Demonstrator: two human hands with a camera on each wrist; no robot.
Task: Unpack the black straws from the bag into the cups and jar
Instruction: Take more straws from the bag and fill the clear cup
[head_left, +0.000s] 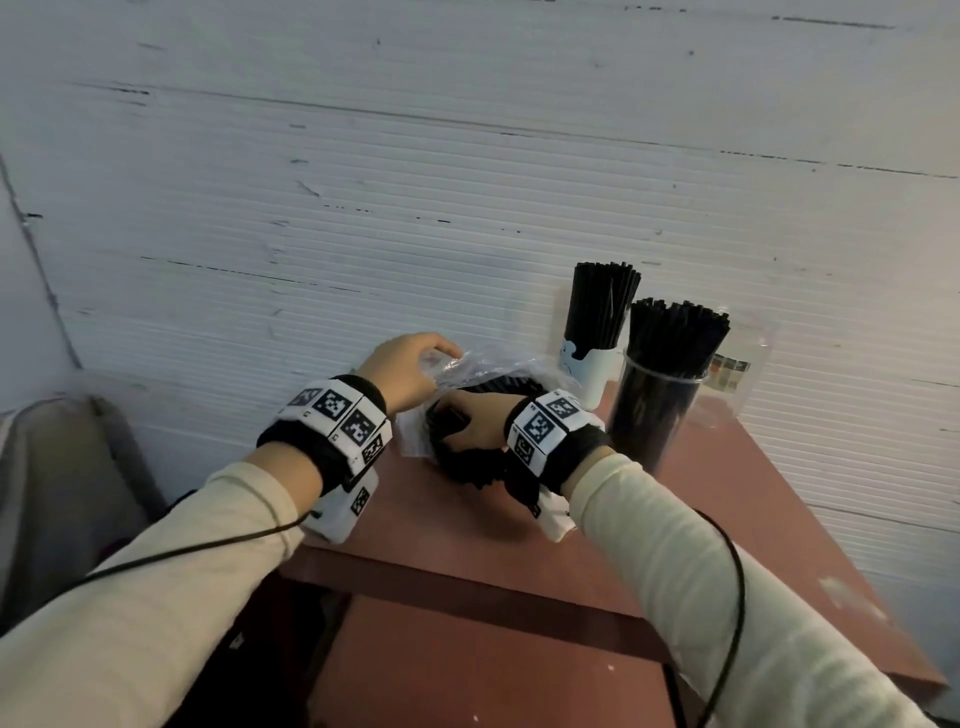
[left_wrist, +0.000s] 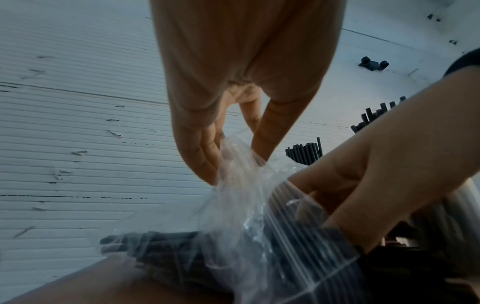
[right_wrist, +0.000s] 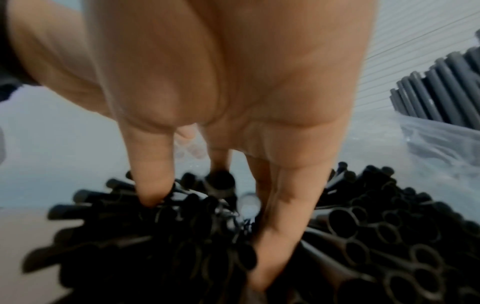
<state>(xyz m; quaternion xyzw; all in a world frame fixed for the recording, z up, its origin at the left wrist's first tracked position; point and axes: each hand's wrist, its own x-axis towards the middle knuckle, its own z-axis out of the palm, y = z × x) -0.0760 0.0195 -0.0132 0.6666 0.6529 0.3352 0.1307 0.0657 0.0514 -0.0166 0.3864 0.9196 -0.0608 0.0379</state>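
Note:
A clear plastic bag of black straws lies on the reddish table against the wall. My left hand pinches the bag's upper edge and holds it up. My right hand reaches into the bag's mouth, fingers curled into and around a bunch of straws. A white paper cup packed with upright straws stands at the back. Beside it a clear jar is also full of straws.
The reddish table has bare surface in front of the bag and to the right of the jar. A white ribbed wall rises right behind the cup. A clear container stands behind the jar. Cables run along both sleeves.

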